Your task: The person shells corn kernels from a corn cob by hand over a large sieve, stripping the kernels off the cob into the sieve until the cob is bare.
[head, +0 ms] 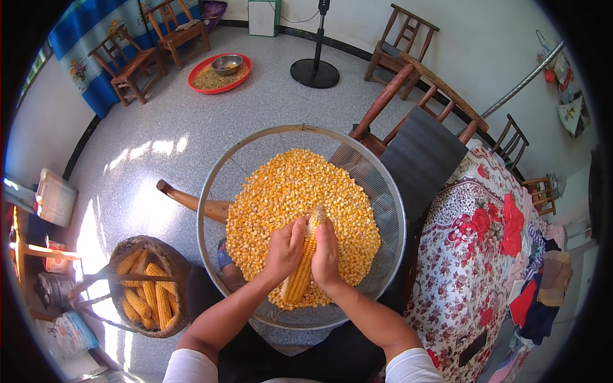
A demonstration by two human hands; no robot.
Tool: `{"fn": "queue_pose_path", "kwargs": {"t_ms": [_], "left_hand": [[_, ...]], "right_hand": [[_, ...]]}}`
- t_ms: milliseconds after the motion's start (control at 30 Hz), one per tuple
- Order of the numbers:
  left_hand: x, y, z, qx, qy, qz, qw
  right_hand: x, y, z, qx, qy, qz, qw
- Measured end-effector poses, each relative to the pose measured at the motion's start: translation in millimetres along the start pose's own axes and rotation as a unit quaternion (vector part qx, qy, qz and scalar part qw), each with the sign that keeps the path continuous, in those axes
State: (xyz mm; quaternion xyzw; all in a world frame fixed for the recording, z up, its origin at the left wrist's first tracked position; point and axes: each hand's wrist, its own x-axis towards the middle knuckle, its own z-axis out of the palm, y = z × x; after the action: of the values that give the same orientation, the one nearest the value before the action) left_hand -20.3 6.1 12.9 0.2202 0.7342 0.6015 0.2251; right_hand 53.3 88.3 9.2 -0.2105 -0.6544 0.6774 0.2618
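Both my hands hold one ear of dried corn (300, 270) over a round wire-mesh sieve (206, 179). My left hand (286, 246) grips its left side and my right hand (326, 253) its right side, thumbs near the upper end. That tip is bare of kernels; full rows cover the lower part. Beneath the ear, a broad heap of loose yellow corn kernels (297, 186) lies in the sieve. To the left, a woven basket (178, 268) holds several whole corn ears (149, 294). The palms and most fingertips are hidden.
A curved wooden piece (182, 196) sticks out left of the sieve. Wooden chair (383, 103) with a dark pad stands upper right, beside a flower-patterned cloth (450, 268) with clothes on it. A red tray (220, 90) of grain and a black stand base (314, 73) are farther off.
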Motion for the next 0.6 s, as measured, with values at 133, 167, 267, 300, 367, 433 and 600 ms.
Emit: {"fn": "queue_pose_path", "kwargs": {"t_ms": [133,167,267,300,367,433,600], "left_hand": [[-2.0,-9.4,8.6,-0.089,-0.003,-0.009,0.996],[-2.5,-14.8,9.9,-0.151,-0.009,-0.022,0.988],[-5.8,-2.5,11.1,-0.112,-0.047,0.019,0.992],[-6.6,1.2,11.2,-0.112,-0.049,0.019,0.992],[-7.3,5.7,12.5,-0.098,-0.083,-0.007,0.992],[-7.3,-7.8,14.6,-0.114,-0.068,0.015,0.991],[-7.3,-3.9,19.7,-0.179,-0.023,0.045,0.983]], "right_hand": [[6.0,-9.1,-2.5,0.039,0.004,0.016,0.999],[8.0,-9.6,-2.3,0.04,0.003,0.016,0.999],[13.8,-2.9,-11.8,0.088,0.024,0.042,0.995],[13.7,-1.1,-13.1,0.087,0.026,0.042,0.995],[12.5,0.8,-14.9,0.074,0.009,0.038,0.997],[13.0,-0.4,-8.8,0.09,0.019,0.037,0.995],[13.2,-4.9,-7.8,0.04,0.032,0.006,0.999]]}}
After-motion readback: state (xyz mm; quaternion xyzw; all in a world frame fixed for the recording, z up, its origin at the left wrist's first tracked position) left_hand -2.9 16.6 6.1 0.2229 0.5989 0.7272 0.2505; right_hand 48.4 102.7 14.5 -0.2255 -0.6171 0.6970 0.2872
